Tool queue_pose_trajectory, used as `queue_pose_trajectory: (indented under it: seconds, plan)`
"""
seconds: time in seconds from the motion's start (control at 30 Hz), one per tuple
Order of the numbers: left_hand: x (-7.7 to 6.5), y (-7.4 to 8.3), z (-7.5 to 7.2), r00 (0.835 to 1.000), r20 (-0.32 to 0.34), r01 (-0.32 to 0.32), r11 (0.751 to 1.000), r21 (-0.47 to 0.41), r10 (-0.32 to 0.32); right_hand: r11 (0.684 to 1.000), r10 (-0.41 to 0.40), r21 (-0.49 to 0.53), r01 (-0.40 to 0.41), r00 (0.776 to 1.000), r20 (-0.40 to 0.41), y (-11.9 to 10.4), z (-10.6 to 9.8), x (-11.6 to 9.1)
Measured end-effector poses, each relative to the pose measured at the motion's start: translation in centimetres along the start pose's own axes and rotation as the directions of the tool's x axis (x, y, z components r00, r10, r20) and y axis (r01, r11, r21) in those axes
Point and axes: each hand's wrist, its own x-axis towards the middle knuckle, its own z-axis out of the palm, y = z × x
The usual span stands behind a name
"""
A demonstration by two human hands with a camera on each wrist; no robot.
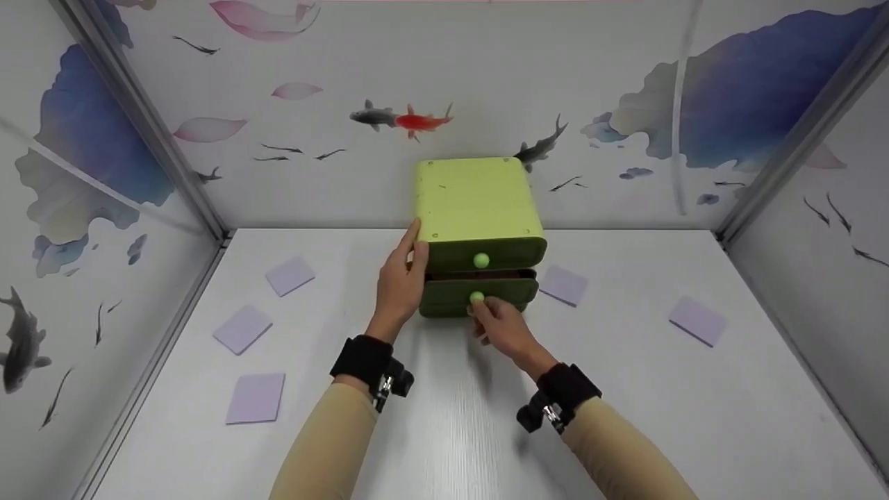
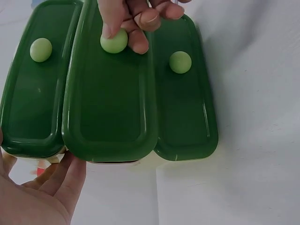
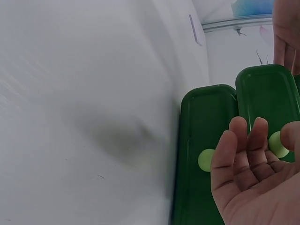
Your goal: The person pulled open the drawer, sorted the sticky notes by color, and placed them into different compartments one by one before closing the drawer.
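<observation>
A small green drawer cabinet point(image 1: 479, 198) with a lime top and dark green drawer fronts stands by the back wall. Its middle drawer point(image 2: 110, 103) sticks out past the top drawer point(image 2: 35, 98) and the bottom drawer point(image 2: 185, 110). My right hand point(image 1: 505, 330) pinches the round light green knob point(image 2: 114, 41) of that middle drawer between thumb and finger; the other fingers are loosely bent. Against the cabinet's left side rests my left hand point(image 1: 401, 281), its fingers extended along the wall. What lies inside the drawer is hidden.
Lilac square pads lie on the white table point(image 1: 444, 444): several in all, among them one pad point(image 1: 255, 398) at front left and another point(image 1: 698, 321) at far right. One more pad point(image 1: 564, 285) is close to the cabinet's right side. Painted walls enclose the table.
</observation>
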Motion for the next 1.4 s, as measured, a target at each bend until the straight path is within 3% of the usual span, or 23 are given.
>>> queue_pose_trajectory:
  seconds: [0.6, 0.8, 0.93, 1.1, 1.3, 1.4]
  plan:
    - [-0.2, 0.3, 0.0, 1.0, -0.006, -0.013, 0.999, -0.04, 0.012, 1.0, -0.001, -0.026, 0.0, 0.999, -0.05, -0.3, 0.2, 1.4]
    - [-0.1, 0.3, 0.1, 1.0, -0.004, 0.0, 1.0, -0.031, 0.0, 0.995, -0.04, -0.096, 0.035, 0.998, -0.051, -0.3, -0.2, 1.4]
    - [-0.2, 0.4, 0.1, 1.0, 0.004, 0.017, 0.999, -0.029, -0.017, 0.979, -0.06, -0.199, 0.048, 0.996, -0.058, 0.2, -0.5, 1.0]
    - [-0.2, 0.1, 0.0, 0.999, 0.03, 0.017, 0.999, -0.027, -0.017, 0.942, -0.032, -0.334, -0.015, 0.991, -0.134, 1.5, -0.7, 0.9]
    - [-0.2, -0.2, 0.2, 0.998, 0.058, 0.02, 1.0, 0.023, -0.022, 0.934, 0.024, -0.348, -0.082, 0.986, -0.167, 2.4, -0.6, 1.2]
    - [-0.3, -0.5, 0.6, 0.999, 0.049, 0.01, 0.995, 0.095, -0.015, 0.935, 0.042, -0.34, -0.1, 0.984, -0.175, 2.6, -0.3, 1.4]
